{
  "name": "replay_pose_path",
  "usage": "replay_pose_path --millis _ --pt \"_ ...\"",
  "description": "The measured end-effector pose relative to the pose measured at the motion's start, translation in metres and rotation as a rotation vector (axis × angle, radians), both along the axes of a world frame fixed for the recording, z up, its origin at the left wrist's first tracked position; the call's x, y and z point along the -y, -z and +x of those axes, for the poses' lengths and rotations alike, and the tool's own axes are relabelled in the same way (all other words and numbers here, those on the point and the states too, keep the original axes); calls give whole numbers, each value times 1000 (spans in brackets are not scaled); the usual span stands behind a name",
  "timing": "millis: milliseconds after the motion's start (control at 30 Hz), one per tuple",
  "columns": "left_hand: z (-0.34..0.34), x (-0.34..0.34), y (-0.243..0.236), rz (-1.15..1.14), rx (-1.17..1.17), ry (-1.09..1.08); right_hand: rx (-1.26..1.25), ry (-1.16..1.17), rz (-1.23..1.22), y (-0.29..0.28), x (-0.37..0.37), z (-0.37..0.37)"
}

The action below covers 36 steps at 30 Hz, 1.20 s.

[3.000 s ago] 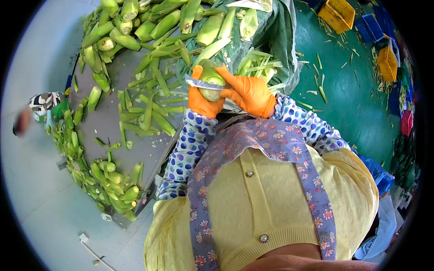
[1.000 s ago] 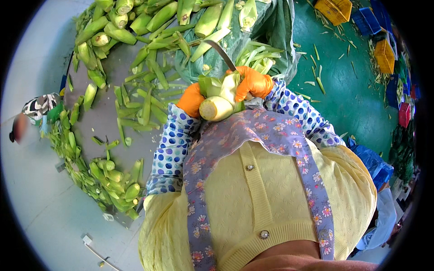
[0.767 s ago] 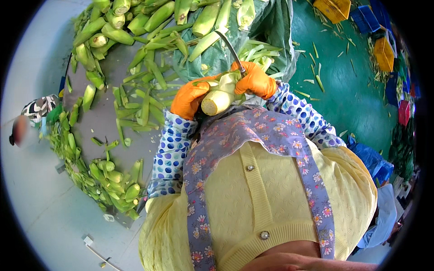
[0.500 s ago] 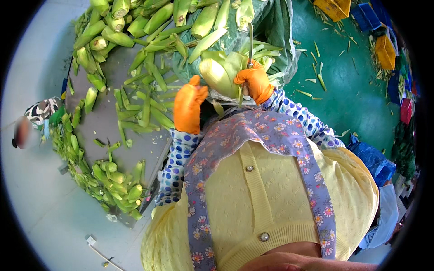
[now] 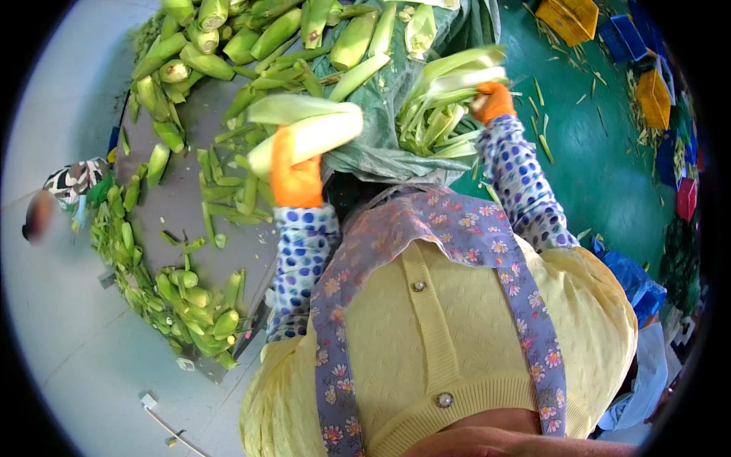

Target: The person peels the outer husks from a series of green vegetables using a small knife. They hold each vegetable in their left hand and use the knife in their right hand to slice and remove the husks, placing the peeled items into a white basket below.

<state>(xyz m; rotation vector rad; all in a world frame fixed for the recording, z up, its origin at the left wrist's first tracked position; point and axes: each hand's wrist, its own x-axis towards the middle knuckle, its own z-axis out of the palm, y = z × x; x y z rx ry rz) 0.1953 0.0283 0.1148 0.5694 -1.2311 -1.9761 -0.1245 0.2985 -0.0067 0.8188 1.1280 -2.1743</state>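
My left hand (image 5: 298, 179), in an orange glove, is closed around a pale ear of corn (image 5: 320, 135) over the table's right side. A loose green husk flap stands along the ear's far side. Farther right, my right hand (image 5: 493, 103), gloved in orange too, is closed on pale green corn husks (image 5: 468, 75), which are smeared by motion. These are over the open green bag (image 5: 369, 152), where more stripped husks (image 5: 438, 126) lie. The knife seen earlier in the right hand does not show now.
Unpeeled corn ears (image 5: 202, 61) are piled at the far end of the grey table (image 5: 156, 221), with another heap (image 5: 194, 305) at its near left end. Husk scraps litter the green floor (image 5: 563, 137). Yellow crates (image 5: 567, 19) stand at right. Another person (image 5: 72, 183) is at left.
My hands have moved apart. The ear has gone left into my left hand, which was empty. My right hand has swung right and away, now with torn husks.
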Motion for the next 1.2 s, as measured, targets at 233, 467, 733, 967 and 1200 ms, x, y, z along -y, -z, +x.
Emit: replay_pose_path --millis 233,467,733,967,1200 --pt "-15 0 -10 -21 211 174 -741 -666 393 -81 52 45" --pt "-45 -47 -53 -299 304 368 -856 -642 540 -66 102 55" --pt "-17 -2 -51 172 -91 290 -589 -529 731 72 -14 -12" --pt "1 -3 -6 629 -245 325 -547 -575 993 55 9 39" --pt "155 14 -5 147 788 385 -689 -485 1024 67 -17 41"
